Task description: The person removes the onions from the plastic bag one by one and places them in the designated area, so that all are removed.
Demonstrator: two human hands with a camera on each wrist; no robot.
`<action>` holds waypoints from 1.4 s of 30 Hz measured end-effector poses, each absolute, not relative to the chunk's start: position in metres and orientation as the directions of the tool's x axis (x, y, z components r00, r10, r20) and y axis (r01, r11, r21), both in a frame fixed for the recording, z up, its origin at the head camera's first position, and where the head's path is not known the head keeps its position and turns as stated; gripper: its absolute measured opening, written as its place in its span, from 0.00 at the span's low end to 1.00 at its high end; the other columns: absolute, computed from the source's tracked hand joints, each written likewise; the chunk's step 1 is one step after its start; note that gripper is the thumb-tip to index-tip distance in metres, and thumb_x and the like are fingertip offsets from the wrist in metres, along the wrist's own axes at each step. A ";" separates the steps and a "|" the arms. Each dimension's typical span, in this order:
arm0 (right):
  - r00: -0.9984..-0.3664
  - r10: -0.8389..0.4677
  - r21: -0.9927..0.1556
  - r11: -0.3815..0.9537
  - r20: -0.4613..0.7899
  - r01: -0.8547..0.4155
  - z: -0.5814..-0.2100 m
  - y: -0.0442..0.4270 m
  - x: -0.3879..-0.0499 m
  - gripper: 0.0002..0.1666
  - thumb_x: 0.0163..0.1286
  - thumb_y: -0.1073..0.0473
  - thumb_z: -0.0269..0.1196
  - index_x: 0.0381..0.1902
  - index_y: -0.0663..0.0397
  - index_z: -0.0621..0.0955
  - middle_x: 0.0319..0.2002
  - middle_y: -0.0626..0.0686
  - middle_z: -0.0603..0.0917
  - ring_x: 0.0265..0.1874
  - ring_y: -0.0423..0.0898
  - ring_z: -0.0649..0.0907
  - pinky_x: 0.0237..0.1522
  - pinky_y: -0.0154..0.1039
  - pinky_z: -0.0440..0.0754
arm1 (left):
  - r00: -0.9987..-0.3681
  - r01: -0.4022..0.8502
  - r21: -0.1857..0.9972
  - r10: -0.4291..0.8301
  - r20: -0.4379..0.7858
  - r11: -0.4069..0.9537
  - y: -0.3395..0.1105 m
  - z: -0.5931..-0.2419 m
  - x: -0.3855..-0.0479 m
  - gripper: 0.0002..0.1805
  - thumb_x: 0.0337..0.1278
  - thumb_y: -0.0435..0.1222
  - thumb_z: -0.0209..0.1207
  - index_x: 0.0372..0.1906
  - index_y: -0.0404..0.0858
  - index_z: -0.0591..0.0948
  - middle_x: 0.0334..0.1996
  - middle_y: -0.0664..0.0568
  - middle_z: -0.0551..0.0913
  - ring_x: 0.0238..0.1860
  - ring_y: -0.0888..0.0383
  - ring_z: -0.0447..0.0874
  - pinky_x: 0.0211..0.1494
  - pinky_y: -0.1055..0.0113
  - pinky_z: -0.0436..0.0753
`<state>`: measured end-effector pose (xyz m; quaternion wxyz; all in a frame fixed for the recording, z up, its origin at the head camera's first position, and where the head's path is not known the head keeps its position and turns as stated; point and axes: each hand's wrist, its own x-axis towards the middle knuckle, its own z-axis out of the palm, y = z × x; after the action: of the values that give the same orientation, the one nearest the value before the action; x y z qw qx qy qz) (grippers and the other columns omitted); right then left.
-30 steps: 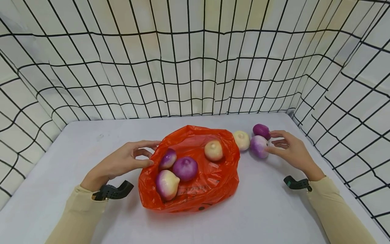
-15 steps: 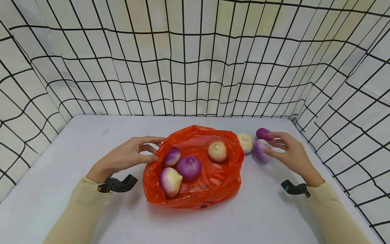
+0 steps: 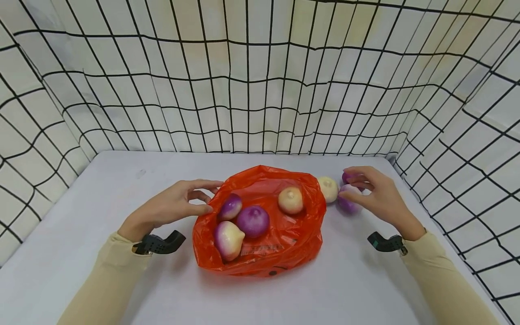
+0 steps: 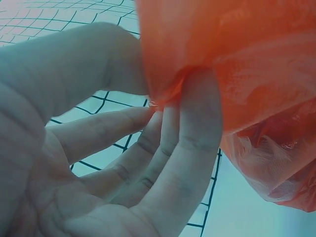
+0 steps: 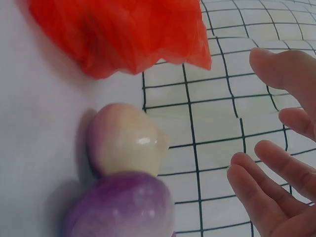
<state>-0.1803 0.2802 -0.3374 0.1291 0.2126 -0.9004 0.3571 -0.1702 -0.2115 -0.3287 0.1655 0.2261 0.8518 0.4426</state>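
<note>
My left hand (image 3: 172, 205) pinches the left rim of a red plastic bag (image 3: 300, 250) between thumb and fingers; the left wrist view shows the film (image 4: 266, 44) caught at the fingertips. The bag's mouth gapes upward. Inside lie a round purple onion (image 3: 253, 221), a smaller purple onion (image 3: 230, 206), a purple-and-white onion (image 3: 229, 241) and a yellow onion (image 3: 290, 200). My right hand (image 3: 375, 194) hovers, fingers spread, over onions right of the bag. It partly hides a purple-white onion (image 3: 348, 206) and a small dark purple onion (image 3: 346, 177), and holds nothing.
Another pale onion (image 3: 328, 188) lies against the bag's right side on the white table (image 3: 162, 289). Black netting (image 3: 260, 81) stands along the back and both sides of the table. Each wrist carries a black camera mount (image 3: 160, 243).
My right hand has lifted a little and shifted left over the purple onions, covering more of them. The left hand keeps its hold on the bag. The head view has shifted slightly.
</note>
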 end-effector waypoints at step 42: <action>-0.742 -0.536 -0.584 0.474 0.403 -0.660 -0.307 0.156 -0.207 0.27 0.62 0.58 0.76 0.59 0.52 0.82 0.53 0.53 0.86 0.50 0.52 0.89 0.56 0.52 0.88 | -0.846 0.231 0.827 0.526 -0.089 0.512 -0.208 -0.324 -0.166 0.34 0.64 0.42 0.66 0.75 0.48 0.73 0.65 0.47 0.79 0.58 0.50 0.83 0.58 0.54 0.87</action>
<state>-0.2066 0.1558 -0.3067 0.0820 0.3499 -0.8544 0.3752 -0.1655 -0.2082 -0.3241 0.1669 0.2219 0.8533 0.4414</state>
